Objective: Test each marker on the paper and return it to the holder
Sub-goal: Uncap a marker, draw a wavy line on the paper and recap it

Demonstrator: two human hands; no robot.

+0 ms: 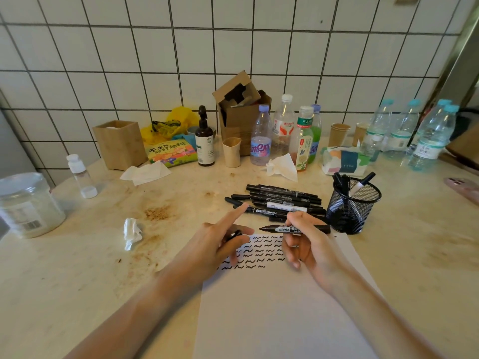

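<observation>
Right hand [304,244] pinches an uncapped black marker [295,229] level above the paper [280,307], tip pointing toward the left hand [220,244]. Left hand grips the black cap [234,235], index finger extended. Squiggle rows lie under both hands. Marker pile [282,200] just beyond the fingers; mesh holder [352,206] beyond the right hand, markers inside. Crumpled tissue [132,233] lies left of the left hand.

Uncapped black marker [295,229] level above squiggled paper [280,307]; marker pile [282,200] beside mesh holder [352,206].

Left hand [220,242] forefinger extended, right hand [305,244] fingers pinching marker [298,229]
</observation>
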